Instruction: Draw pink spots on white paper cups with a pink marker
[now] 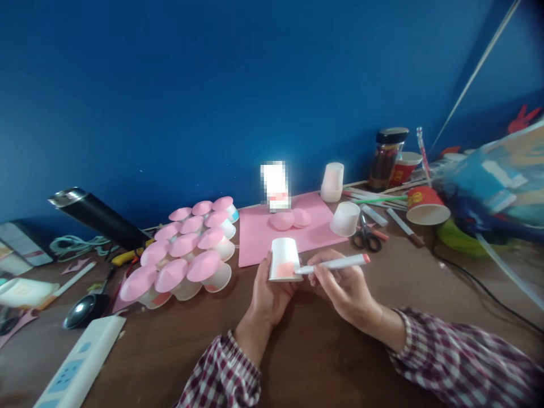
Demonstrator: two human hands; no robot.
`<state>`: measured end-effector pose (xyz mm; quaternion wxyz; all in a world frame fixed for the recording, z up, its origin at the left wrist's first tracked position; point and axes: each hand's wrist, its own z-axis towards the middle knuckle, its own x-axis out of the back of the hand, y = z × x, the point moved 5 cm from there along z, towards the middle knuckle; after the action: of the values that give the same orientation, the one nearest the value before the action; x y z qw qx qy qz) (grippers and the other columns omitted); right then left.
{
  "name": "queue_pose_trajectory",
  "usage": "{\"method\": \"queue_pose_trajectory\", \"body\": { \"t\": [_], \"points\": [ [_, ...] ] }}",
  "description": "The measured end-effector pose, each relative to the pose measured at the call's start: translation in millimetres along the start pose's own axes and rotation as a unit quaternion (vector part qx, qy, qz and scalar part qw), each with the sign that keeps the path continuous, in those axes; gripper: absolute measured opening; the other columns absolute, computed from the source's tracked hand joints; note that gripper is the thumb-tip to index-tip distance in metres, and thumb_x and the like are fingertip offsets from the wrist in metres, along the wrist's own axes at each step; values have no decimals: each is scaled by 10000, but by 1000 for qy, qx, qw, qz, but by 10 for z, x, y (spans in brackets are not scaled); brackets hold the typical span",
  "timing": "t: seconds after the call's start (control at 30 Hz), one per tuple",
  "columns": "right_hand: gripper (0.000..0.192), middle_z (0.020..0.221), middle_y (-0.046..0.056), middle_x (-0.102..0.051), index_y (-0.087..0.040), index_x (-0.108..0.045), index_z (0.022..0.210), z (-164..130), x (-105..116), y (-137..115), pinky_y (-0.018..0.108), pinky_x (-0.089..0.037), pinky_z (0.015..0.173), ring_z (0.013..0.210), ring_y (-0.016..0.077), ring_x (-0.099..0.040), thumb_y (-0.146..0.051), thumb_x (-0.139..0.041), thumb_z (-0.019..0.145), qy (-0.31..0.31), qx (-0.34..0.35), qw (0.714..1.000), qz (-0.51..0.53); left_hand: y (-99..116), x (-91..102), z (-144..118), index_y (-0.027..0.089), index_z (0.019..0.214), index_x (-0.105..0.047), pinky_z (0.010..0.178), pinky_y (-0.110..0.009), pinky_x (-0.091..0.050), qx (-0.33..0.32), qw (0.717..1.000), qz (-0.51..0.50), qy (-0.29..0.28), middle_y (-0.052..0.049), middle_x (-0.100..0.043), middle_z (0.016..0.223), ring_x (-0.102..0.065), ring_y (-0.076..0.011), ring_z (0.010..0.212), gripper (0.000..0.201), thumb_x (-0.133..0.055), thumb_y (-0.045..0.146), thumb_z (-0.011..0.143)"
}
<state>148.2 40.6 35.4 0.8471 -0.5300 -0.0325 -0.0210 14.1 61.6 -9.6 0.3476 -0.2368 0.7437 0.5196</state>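
Note:
A white paper cup point(284, 252), turned rim down, rests in my left hand point(271, 292), whose fingers wrap its side and underside. An orange-pink coloured patch shows low on the cup's wall. My right hand point(346, 286) pinches a white marker point(340, 263) with a red end; its tip meets the cup beside the patch. Behind the cup lies a pink paper sheet point(255, 238) bearing two pink paper discs point(283, 221). To the left stand several paper cups topped with pink paper cones point(204, 266).
At right are scissors point(366, 239), a white cup point(345, 219), stacked cups point(332, 182), loose markers point(404, 226), a red paper cup point(427, 205) and a dark jar point(385, 161). At left are a power strip point(80, 362), a black spoon-shaped object point(87, 309) and a black cylinder point(102, 218).

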Motion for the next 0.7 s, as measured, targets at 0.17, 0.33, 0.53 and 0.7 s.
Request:
{"method": "queue_pose_trajectory", "body": {
  "t": [0.17, 0.33, 0.53, 0.7],
  "points": [
    [154, 689, 15, -631, -182, -618, 874, -4, 5, -5, 240, -534, 590, 629, 142, -626, -288, -532, 946, 7, 4, 1000, 11, -9, -19, -1, 106, 937, -659, 703, -329, -515, 2, 1000, -2, 6, -103, -692, 815, -637, -204, 725, 433, -480, 499, 899],
    [131, 662, 2, -611, -181, -611, 877, -6, -13, -31, 219, -509, 532, 586, 128, -599, -263, -529, 939, -7, 4, 1000, 13, -6, -32, -6, 105, 910, -659, 685, -329, -512, -4, 1000, 4, -4, -97, -686, 784, -631, -202, 704, 440, -463, 500, 907],
    [117, 685, 6, -615, -180, -614, 885, -5, -14, -42, 218, -515, 563, 620, 128, -610, -238, -527, 935, -8, 2, 1000, 13, -6, -17, -8, 111, 923, -654, 695, -318, -510, -5, 1000, 6, 0, -92, -689, 797, -635, -195, 716, 426, -462, 492, 911],
    [122, 655, -7, -578, -181, -613, 865, -28, -36, 5, 193, -460, 478, 547, 107, -547, -250, -536, 931, -37, -17, 999, 18, -7, 7, 5, 114, 895, -643, 652, -317, -503, -7, 1000, 10, 15, -93, -682, 774, -628, -195, 687, 430, -473, 509, 899]
  ]
}}
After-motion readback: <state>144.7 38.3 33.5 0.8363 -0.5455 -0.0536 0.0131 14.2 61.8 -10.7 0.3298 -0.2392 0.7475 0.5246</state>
